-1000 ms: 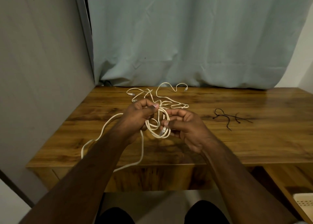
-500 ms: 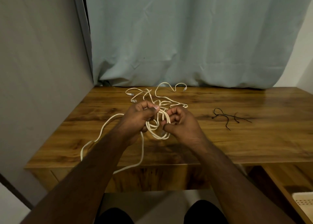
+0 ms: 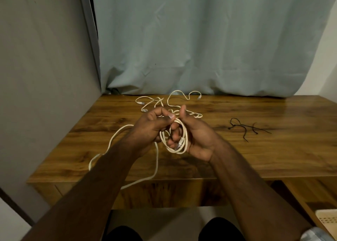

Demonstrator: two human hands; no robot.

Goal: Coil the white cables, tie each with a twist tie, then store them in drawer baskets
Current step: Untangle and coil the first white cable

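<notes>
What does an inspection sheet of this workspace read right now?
Surface: glossy brown wooden table, cables and ties on it.
Job's things: thin black twist ties lying loose, right of the hands; cream perforated basket at lower right.
Clutter: nothing seen.
Hands: left hand grips the cable; right hand holds the small white cable coil.
Cables: coil's tail trails off the front edge; loose white cable tangle behind.
Surroundings: pale blue curtain, grey wall.

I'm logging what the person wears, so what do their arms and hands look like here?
Both forearms are bare, with no sleeves in view. The left hand and right hand wear no gloves, rings, watch or bands that I can see.
</notes>
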